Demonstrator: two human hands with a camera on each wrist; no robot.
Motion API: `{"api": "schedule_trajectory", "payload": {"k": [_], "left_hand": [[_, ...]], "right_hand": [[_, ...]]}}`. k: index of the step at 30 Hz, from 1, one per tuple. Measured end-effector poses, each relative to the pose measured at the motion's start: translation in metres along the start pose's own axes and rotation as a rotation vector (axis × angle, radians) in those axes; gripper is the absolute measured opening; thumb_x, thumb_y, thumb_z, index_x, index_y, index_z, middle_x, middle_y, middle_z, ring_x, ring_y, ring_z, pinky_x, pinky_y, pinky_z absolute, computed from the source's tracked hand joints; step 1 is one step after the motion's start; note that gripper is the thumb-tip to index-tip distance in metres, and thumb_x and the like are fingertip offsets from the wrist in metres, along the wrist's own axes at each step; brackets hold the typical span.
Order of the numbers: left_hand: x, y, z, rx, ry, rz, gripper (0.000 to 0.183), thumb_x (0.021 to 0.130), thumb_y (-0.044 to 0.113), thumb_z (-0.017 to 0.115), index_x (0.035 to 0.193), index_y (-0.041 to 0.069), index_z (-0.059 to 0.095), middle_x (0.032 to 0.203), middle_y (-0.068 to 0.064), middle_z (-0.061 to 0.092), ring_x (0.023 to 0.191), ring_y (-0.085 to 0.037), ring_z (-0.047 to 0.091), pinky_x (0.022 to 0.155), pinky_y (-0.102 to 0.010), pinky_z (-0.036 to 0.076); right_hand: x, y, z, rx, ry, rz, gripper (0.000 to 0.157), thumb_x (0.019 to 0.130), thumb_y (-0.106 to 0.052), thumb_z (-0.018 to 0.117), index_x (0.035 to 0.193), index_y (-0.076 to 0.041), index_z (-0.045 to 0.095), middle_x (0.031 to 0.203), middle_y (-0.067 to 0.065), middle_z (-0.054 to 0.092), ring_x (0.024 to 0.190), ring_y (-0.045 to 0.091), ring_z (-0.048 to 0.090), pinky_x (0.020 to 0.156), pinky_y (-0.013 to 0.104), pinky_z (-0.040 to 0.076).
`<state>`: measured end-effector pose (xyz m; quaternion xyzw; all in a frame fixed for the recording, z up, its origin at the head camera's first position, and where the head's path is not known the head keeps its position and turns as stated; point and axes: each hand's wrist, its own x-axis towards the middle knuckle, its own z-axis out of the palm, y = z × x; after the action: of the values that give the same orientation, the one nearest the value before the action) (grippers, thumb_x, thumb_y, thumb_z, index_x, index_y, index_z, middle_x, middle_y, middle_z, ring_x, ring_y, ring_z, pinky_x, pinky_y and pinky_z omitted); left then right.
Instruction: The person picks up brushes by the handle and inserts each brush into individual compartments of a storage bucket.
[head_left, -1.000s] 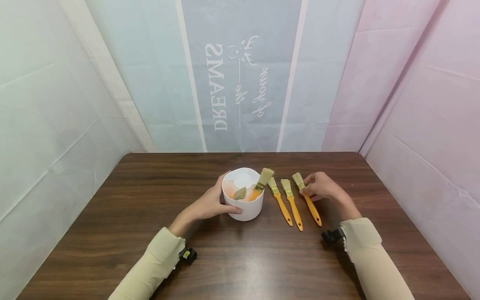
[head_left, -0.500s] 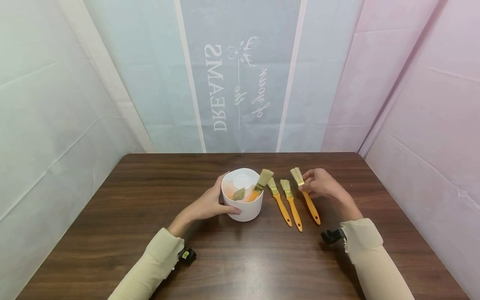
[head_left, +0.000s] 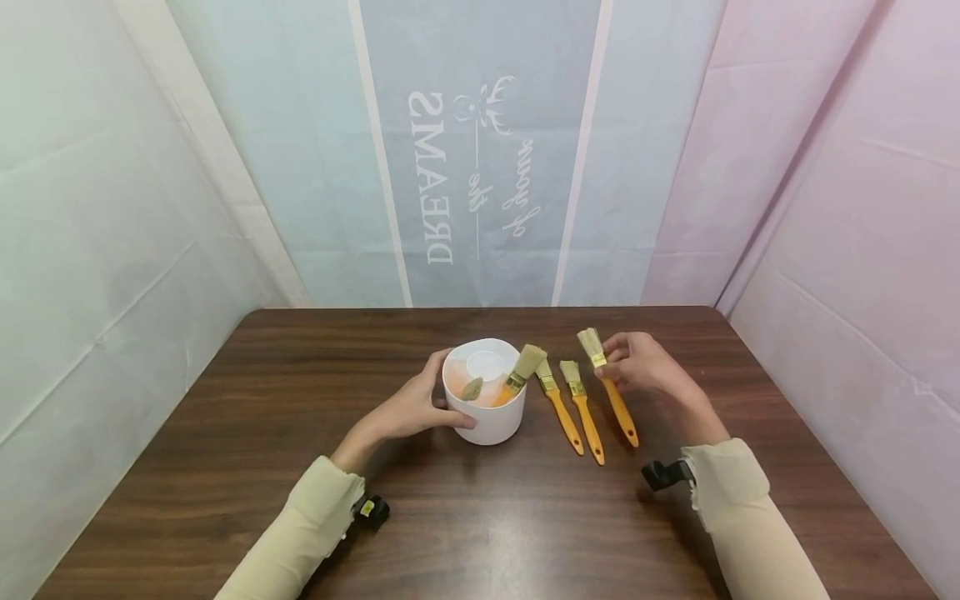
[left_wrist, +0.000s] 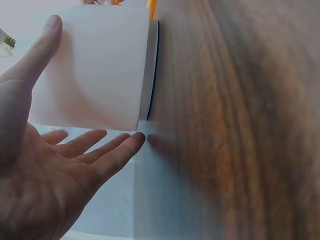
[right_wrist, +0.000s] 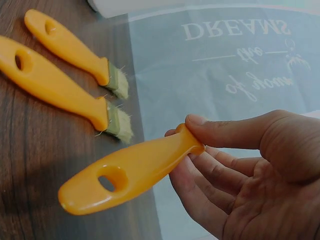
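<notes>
My left hand (head_left: 408,407) holds a white round container (head_left: 489,427), thumb on the near wall and fingers round the far side. Inside it stand a paintbrush (head_left: 528,363), leaning right with bristles above the rim, and another brush (head_left: 472,389), mostly hidden by the wall. My right hand (head_left: 645,363) pinches a third paintbrush (right_wrist: 135,167) between thumb and fingers near the base of its orange handle. Its pale bristles point away from me and the handle end towards me. In the right wrist view the held brush is tilted above the table.
Two more orange-handled paintbrushes, a left one (head_left: 567,427) and a right one (head_left: 590,427), lie side by side on the dark wooden table (head_left: 480,533) between container and right hand. A printed fabric backdrop (head_left: 480,192) hangs behind the table's far edge.
My right hand has raised the pinched paintbrush, bristle end first, shifting it slightly away and left. The left hand keeps its hold on the container, which has barely moved.
</notes>
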<state>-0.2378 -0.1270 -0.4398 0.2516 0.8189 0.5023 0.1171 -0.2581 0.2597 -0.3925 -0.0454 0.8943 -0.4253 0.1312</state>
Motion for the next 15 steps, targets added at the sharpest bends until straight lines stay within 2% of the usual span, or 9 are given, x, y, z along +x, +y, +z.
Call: {"api": "schedule_trajectory", "payload": {"k": [5, 15], "left_hand": [[0.001, -0.001, -0.003, -0.056, -0.022, 0.012, 0.105, 0.078, 0.020, 0.092, 0.157, 0.018, 0.023, 0.154, -0.008, 0.042, 0.137, -0.026, 0.051, 0.101, -0.038, 0.056], [0.000, -0.002, -0.010, -0.073, -0.029, 0.016, 0.096, 0.081, 0.017, 0.090, 0.153, 0.012, 0.027, 0.152, -0.015, 0.045, 0.141, -0.034, 0.049, 0.106, -0.048, 0.053]], "right_hand": [[-0.003, -0.007, -0.001, -0.011, 0.011, -0.042, 0.050, 0.097, -0.010, 0.072, 0.136, 0.013, 0.050, 0.112, 0.024, 0.071, 0.083, 0.018, 0.070, 0.078, 0.046, 0.062], [-0.010, -0.019, 0.000, -0.030, 0.025, -0.077, 0.048, 0.096, -0.011, 0.072, 0.134, 0.012, 0.053, 0.111, 0.025, 0.072, 0.081, 0.018, 0.071, 0.075, 0.045, 0.062]]}}
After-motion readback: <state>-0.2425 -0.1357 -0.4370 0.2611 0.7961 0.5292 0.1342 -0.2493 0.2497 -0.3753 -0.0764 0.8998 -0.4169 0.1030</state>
